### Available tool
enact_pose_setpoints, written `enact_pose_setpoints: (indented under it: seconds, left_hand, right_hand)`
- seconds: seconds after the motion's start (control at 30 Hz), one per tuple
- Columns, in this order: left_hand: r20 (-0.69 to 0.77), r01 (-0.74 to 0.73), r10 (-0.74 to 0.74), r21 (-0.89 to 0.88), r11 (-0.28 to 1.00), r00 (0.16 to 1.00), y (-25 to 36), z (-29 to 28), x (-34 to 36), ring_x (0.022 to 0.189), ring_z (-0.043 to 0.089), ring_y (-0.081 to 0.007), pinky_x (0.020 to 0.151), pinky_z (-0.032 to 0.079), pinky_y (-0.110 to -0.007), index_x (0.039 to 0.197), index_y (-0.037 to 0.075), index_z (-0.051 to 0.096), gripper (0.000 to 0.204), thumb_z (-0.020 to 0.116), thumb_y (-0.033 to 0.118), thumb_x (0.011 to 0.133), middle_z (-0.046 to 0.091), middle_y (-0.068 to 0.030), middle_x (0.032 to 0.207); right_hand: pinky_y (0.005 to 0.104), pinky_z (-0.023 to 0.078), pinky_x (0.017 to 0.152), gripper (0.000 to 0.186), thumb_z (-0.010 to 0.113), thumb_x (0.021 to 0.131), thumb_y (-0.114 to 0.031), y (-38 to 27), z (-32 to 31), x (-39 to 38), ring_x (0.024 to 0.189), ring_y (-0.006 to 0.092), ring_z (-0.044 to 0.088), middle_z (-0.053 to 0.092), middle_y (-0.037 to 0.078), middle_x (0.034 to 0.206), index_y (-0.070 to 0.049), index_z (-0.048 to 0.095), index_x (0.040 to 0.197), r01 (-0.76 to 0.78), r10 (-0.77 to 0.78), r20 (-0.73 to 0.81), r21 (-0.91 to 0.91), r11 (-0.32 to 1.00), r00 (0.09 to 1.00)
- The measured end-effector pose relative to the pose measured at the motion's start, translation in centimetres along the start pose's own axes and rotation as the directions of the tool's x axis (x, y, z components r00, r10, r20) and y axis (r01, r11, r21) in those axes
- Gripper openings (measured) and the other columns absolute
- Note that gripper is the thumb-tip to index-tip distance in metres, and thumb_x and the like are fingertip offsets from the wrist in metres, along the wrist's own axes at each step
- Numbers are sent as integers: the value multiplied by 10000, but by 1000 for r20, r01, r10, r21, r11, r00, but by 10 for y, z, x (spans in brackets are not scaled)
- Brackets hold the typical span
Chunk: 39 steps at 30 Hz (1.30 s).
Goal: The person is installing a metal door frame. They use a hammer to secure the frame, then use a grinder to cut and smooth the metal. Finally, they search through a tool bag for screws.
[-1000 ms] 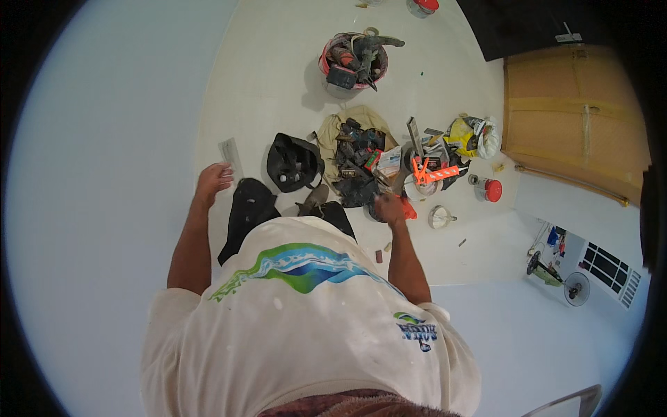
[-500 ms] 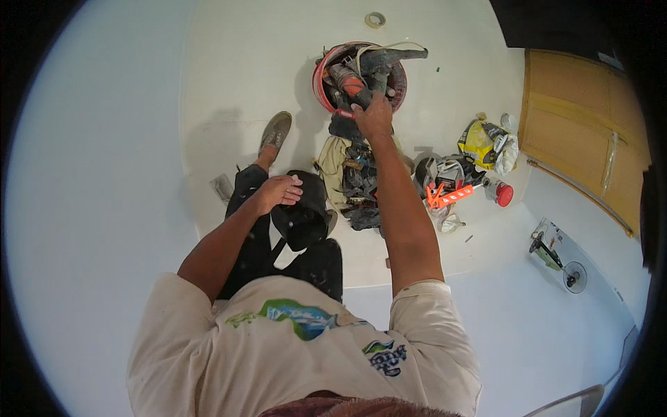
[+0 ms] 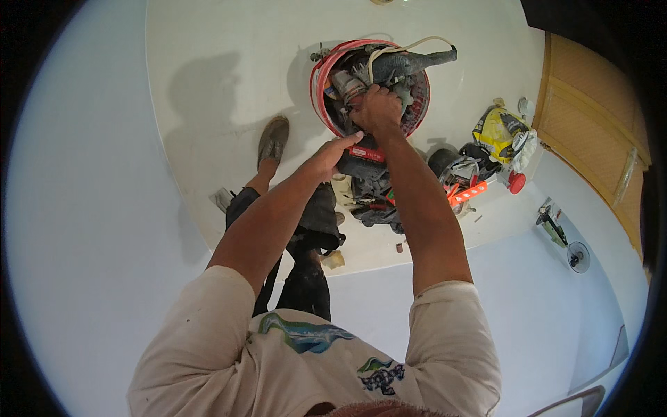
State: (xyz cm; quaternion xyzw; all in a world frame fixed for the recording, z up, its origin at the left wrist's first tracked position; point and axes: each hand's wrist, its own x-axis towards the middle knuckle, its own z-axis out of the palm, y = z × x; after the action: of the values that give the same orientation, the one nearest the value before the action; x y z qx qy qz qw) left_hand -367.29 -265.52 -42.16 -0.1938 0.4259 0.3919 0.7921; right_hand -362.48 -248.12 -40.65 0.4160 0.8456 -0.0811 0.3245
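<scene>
A red-rimmed bucket [image 3: 321,87] stands in front of me, crammed with dusty tools. My right hand [image 3: 379,110] is closed around the handle of a cordless power tool [image 3: 349,85] at the bucket's near side; the tool's exact kind is partly hidden. Its black and red battery pack [image 3: 363,160] juts over the near rim. My left hand [image 3: 332,156] grips that pack, thumb on top, other fingers mostly hidden beneath. Beside my right hand, a dark corded power tool [image 3: 410,66] lies across the bucket, its pale cord [image 3: 413,46] looping above.
Dark cluttered tool bags [image 3: 375,198] lie below the bucket. An orange caulking gun [image 3: 469,194], a yellow and black bag [image 3: 497,135] and a red-capped container [image 3: 515,183] are at the right. A wooden panel [image 3: 590,118] and a fan [image 3: 577,257] stand farther right.
My left hand has moved from over my knee up to the battery pack. The tool in my right hand has shifted, bringing its battery pack into plain sight. My view has moved nearer the bucket.
</scene>
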Motion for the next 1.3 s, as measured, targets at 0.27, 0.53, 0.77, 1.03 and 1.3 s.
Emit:
enact_pose_setpoints:
  seconds: [0.27, 0.53, 0.77, 1.03, 1.3]
  left_hand:
    - [78, 100, -93, -92, 991, 993, 4, 5, 17, 1054, 757, -280, 967, 622, -474, 1288, 24, 641, 505, 852, 255, 892, 758, -145, 1170]
    - [4, 117, -117, 3, 993, 993, 17, 27, -18, 1074, 748, -279, 976, 601, -448, 1299, 17, 649, 499, 850, 218, 889, 751, -157, 1198]
    - [-18, 1, 5, 343, 939, 1000, 15, 48, -94, 1075, 726, -239, 947, 583, -415, 1310, -33, 635, 572, 864, 242, 864, 729, -155, 1204]
    - [-114, 52, 138, 919, 390, 984, -31, 43, -190, 1150, 677, -238, 1031, 527, -408, 1449, -31, 520, 730, 849, 150, 823, 696, -160, 1272]
    - [-149, 144, 33, 983, 111, 988, -124, 19, -212, 1128, 681, -299, 1017, 529, -443, 1378, -8, 551, 697, 886, 165, 792, 660, -169, 1184]
  right_hand:
    - [491, 567, 897, 639, 844, 737, -485, 44, -47, -61, 1029, 381, 706, 702, 221, 1049, 13, 639, 1081, 174, -144, -180, 165, 971, 973]
    - [489, 553, 835, 598, 888, 730, -422, 112, -89, -214, 919, 400, 703, 717, 220, 984, 23, 629, 1034, -83, 373, -278, 695, 714, 885]
    - [485, 570, 838, 651, 874, 756, -460, 148, 44, -295, 934, 410, 732, 737, 252, 1028, 32, 652, 1119, -332, 611, -33, 817, 473, 791]
    - [515, 572, 879, 770, 819, 739, -610, 124, 278, -289, 969, 456, 732, 744, 269, 1003, 40, 670, 1126, -628, 673, 272, 688, 365, 688]
    - [553, 531, 952, 838, 812, 785, -622, 99, 415, -245, 1117, 490, 673, 687, 309, 1147, 84, 620, 1193, -466, 915, 188, 885, 0, 357]
